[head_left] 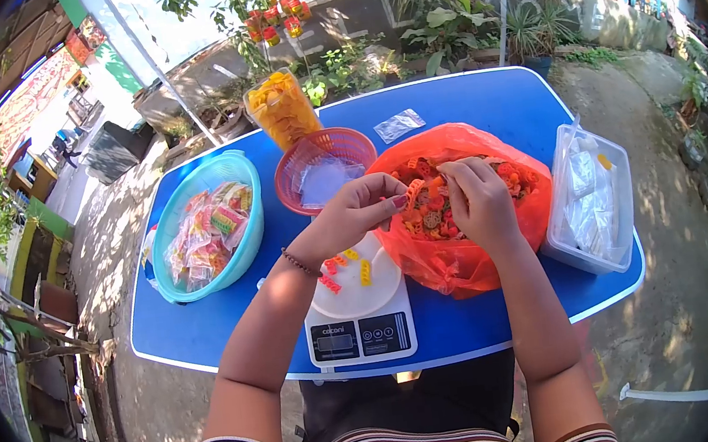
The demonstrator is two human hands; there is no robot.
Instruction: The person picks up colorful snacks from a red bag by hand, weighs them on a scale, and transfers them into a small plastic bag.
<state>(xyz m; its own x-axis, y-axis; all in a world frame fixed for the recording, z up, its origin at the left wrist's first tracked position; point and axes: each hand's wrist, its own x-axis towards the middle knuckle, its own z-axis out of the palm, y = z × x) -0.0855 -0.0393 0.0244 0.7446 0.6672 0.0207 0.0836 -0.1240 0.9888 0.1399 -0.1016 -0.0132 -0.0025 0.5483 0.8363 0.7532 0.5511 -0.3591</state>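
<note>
My left hand (pixel 355 216) is over the left edge of a red plastic bag (pixel 429 266), with thumb and forefinger closed on an orange snack piece (pixel 413 191). Inside the bag lie many small orange, red and brown snack pieces (pixel 434 222), some wheel-shaped. Above the bag's middle, my right hand (pixel 483 202) has its fingers curled together; what they hold, if anything, is hidden. Below my left hand stands a white kitchen scale (pixel 359 308), partly covered by my left forearm. A few pink and yellow spiral pieces (pixel 365 273) lie on its plate.
On the blue table (pixel 479 93) a turquoise basin (pixel 255 223) holds filled plastic packets. A red basket (pixel 285 189) contains clear bags. Behind it leans a container of yellow-orange chips (pixel 283 111). A flat plastic packet (pixel 399 126) lies nearby. At right stands a clear tub (pixel 585 257) of plastic bags.
</note>
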